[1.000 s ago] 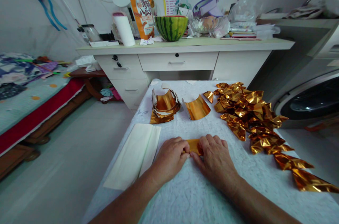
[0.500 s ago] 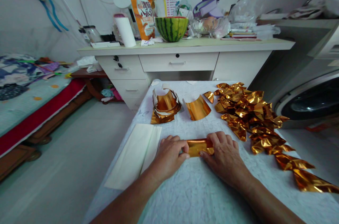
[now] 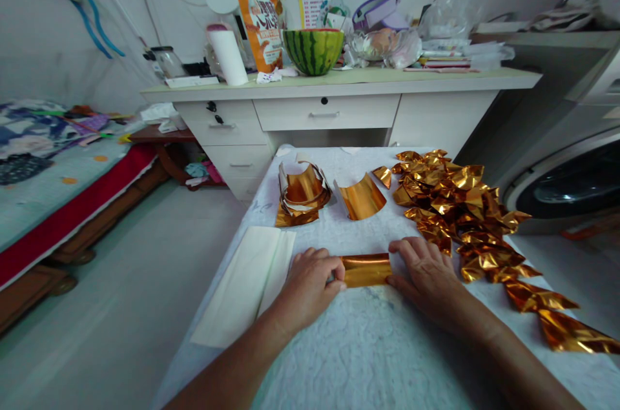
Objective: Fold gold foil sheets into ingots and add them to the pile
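Observation:
A folded strip of shiny gold foil paper (image 3: 365, 270) lies crosswise on the cloth-covered table. My left hand (image 3: 312, 281) is closed on its left end, thumb and fingers pinching it. At the other end, my right hand (image 3: 426, 271) has thumb and fingers spread apart, the thumb tip by the lower right corner; whether it touches the foil I cannot tell. Beyond the hands sit a curved gold foil sheet (image 3: 362, 198) and a stack of curled gold foil sheets (image 3: 303, 194). Twisted gold foil pieces (image 3: 450, 203) are heaped on the right.
White folded paper (image 3: 242, 287) lies left of my left hand. A desk (image 3: 334, 114) stands behind the table, holding a cut watermelon (image 3: 314, 51) and an orange bag (image 3: 261, 22). A washing machine (image 3: 557, 139) is at right, a bed (image 3: 72, 184) at left.
My right hand has slid right, off the foil's upper face to its right end, and its fingers have spread. My left hand keeps its place on the left end.

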Available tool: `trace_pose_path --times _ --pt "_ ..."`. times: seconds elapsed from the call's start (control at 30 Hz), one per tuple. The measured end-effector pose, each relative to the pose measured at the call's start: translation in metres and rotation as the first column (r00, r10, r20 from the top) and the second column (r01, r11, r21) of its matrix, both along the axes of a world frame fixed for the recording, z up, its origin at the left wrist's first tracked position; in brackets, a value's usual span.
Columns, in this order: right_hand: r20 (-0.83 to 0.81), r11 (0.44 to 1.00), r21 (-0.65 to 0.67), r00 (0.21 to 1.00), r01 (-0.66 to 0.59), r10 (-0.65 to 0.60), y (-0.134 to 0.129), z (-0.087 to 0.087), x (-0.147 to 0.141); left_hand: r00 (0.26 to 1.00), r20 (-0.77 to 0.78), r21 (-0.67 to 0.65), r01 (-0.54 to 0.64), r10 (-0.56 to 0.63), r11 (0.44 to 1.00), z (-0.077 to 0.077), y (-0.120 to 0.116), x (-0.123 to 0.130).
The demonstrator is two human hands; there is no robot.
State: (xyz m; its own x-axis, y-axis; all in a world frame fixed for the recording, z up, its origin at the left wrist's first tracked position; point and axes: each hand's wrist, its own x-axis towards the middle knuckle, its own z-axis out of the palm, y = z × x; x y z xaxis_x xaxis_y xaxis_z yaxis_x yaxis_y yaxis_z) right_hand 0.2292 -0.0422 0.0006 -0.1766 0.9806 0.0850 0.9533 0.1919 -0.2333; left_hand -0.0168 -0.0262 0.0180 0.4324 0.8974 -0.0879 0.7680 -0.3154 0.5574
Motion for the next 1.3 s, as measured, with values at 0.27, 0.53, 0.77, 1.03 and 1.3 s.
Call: trace_pose_path --times 0.27,0.53,0.77,1.03,1.3 --pt "-0.222 0.998 -0.042 0.975 -0.036 0.026 0.003 0.007 0.003 1.0 0.028 -0.002 -0.004 0.004 1.0 -0.002 0.0 -0.001" --pt "-0.178 0.995 0.0 0.979 -0.097 0.096 0.004 0.01 -0.01 0.996 0.081 0.006 -0.041 0.04 0.999 -0.004 0.0 0.0" --pt "-0.226 0.99 -0.04 0.966 -0.138 0.125 0.006 0.013 -0.003 0.973 0.191 0.05 -0.143 0.131 0.988 -0.004 -0.002 0.001" --pt "-0.262 0.989 -0.037 0.957 -0.142 0.128 0.006 0.016 -0.003 0.985 0.146 0.05 -0.099 0.09 0.994 -0.009 0.001 -0.001" --pt "-0.295 0.989 -0.034 0.947 -0.142 0.126 0.007 0.014 0.0 0.968 0.221 -0.017 -0.116 0.117 0.993 -0.003 0.001 0.0"
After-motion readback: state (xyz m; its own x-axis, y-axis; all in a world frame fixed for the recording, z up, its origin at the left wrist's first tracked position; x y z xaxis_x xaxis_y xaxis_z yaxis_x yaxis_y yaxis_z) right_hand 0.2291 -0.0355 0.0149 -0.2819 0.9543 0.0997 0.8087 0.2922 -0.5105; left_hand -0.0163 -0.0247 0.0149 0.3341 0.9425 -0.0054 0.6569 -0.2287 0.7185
